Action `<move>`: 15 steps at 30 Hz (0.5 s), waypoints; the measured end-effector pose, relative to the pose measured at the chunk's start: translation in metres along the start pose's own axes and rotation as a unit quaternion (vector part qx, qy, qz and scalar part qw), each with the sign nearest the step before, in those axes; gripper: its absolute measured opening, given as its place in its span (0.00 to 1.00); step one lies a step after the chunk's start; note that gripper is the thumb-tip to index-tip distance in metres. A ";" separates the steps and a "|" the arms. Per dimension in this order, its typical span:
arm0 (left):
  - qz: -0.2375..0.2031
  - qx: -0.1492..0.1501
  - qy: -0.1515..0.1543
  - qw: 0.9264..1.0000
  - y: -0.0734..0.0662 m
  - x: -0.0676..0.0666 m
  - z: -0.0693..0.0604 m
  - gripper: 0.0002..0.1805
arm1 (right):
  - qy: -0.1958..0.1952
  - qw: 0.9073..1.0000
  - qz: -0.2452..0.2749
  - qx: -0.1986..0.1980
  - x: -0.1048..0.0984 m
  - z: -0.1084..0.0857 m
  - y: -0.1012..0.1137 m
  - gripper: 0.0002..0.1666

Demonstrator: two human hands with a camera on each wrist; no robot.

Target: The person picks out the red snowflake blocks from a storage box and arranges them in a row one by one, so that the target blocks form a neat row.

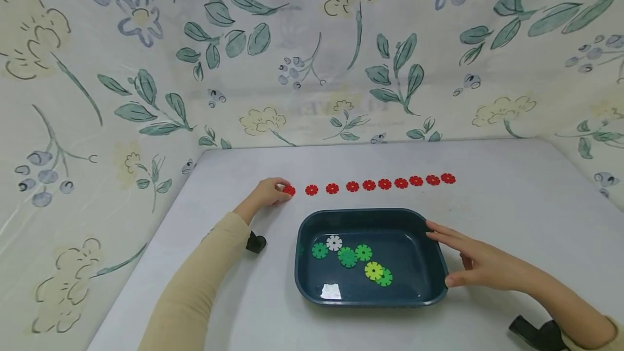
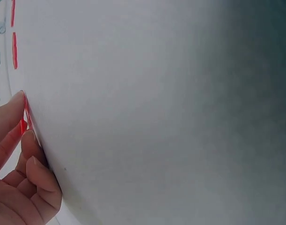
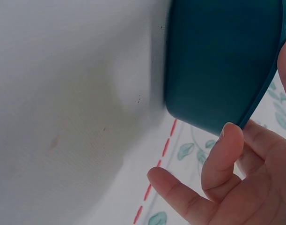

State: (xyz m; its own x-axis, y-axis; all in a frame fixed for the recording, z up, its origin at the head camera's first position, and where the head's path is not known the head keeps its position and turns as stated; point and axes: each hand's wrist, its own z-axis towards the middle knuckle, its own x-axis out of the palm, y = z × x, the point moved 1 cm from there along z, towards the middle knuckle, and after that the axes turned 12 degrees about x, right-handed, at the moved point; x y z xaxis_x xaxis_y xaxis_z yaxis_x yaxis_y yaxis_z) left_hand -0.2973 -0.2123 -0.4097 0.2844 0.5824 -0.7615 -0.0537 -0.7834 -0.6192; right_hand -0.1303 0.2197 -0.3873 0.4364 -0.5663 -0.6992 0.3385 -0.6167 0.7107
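Note:
My left hand [image 1: 266, 193] is at the left end of a row of red notched plastic discs, with its thumb and fingertips on the leftmost red disc [image 1: 290, 190]. In the left wrist view, thumb and finger pinch that red disc [image 2: 27, 115] at the tabletop. My right hand [image 1: 482, 261] is beside a dark blue-green tray [image 1: 372, 303], its spread fingers and thumb touching the right rim. The right wrist view has fingertips against the tray's outer wall [image 3: 222, 61]. Inside the tray lie several green discs [image 1: 348, 257], a yellow disc [image 1: 373, 271] and a white disc [image 1: 333, 242].
The other red discs [image 1: 369, 184] lie flat in a spaced line behind the tray on the white table [image 1: 512, 199]. A floral sheet [image 1: 312, 96] hangs behind and beside the table. Black straps [image 1: 255, 242] are at the wrists.

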 end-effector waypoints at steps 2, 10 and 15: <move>0.005 0.001 0.003 1.000 0.000 -0.001 0.000 0.22 | 0.000 1.000 0.000 0.002 0.000 0.000 0.000 0.43; 0.006 0.002 0.006 1.000 0.002 0.000 0.000 0.21 | 0.001 1.000 0.001 0.010 0.001 -0.001 0.000 0.43; 0.016 0.011 0.001 1.000 0.001 -0.002 0.000 0.20 | 0.001 1.000 -0.003 0.002 0.000 -0.001 0.000 0.44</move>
State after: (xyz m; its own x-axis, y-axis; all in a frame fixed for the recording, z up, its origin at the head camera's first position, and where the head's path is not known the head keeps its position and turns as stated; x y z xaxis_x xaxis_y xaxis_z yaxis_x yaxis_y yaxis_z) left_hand -0.2976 -0.2142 -0.4092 0.2851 0.5572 -0.7799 -0.0828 -0.7963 -0.5992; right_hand -0.1298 0.2198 -0.3871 0.4369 -0.5610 -0.7031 0.3380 -0.6220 0.7063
